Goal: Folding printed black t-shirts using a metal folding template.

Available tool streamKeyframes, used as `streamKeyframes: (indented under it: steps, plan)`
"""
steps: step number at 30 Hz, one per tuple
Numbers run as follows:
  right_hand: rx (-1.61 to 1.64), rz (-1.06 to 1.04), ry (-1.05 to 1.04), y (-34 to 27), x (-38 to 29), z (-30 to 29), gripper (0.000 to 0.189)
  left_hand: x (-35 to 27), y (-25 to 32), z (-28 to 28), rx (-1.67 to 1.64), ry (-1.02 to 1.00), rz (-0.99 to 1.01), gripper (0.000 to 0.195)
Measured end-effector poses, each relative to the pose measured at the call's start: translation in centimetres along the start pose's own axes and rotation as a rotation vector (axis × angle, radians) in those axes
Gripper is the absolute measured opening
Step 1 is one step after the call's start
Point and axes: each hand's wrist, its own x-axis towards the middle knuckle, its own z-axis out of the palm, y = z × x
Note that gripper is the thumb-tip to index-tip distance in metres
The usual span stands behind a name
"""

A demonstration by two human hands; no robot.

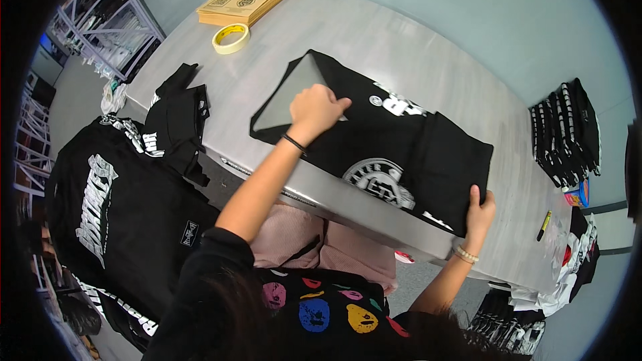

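Observation:
A black printed garment (371, 145), partly folded, lies across the front of a grey table (401, 35). At its left end my left hand (318, 110) is closed and slightly blurred, over a pale grey area framed by black fabric; what lies between its fingers is hidden. My right hand (481, 210) grips the garment's lower right edge, thumb on top and fingers mostly out of sight. White lettering and a round white print show on the cloth.
Masking tape (230, 39) lies by a stack of brown printed envelopes (251, 0) at the back left. Folded black garments (567, 133) are stacked at the right, above a marker (544, 225). Black printed garments (130, 210) are piled left of me. A shelving rack (120, 25) stands beyond.

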Motion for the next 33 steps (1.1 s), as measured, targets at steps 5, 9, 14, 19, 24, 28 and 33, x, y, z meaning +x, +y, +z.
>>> streamKeyframes:
  steps: [5, 9, 14, 19, 24, 28, 33]
  plan:
    - [-0.480, 0.053, 0.282, -2.0, 0.8, -3.2, 0.028, -2.5, 1.0, 2.6, -0.018, 0.117, 0.114, 0.033]
    - [-0.039, -0.621, 0.124, -9.8, 2.6, -1.4, 0.009, -2.4, 0.8, 3.2, -0.031, 0.175, 0.103, 0.031]
    - [0.036, -1.023, -0.574, -17.6, 1.6, 8.0, 0.015, -2.2, 0.6, 2.9, -0.013, 0.146, 0.079, 0.032]
    - [-0.155, -1.092, -0.513, -18.4, 0.6, 12.8, 0.029, -1.4, 0.4, 2.3, -0.029, 0.035, 0.059, 0.033]
    - [-0.101, -1.083, -0.378, -17.7, 1.4, 12.8, 0.031, -1.1, 0.4, 2.0, -0.032, -0.009, 0.065, 0.034]
    - [0.068, -1.021, -0.132, -17.4, 1.5, 13.1, 0.034, -1.1, 0.5, 1.3, -0.049, -0.107, 0.078, 0.034]
    - [-0.056, -0.962, -0.061, -16.7, 1.4, 14.6, 0.035, -0.8, 0.6, 1.0, -0.019, -0.165, 0.089, 0.033]
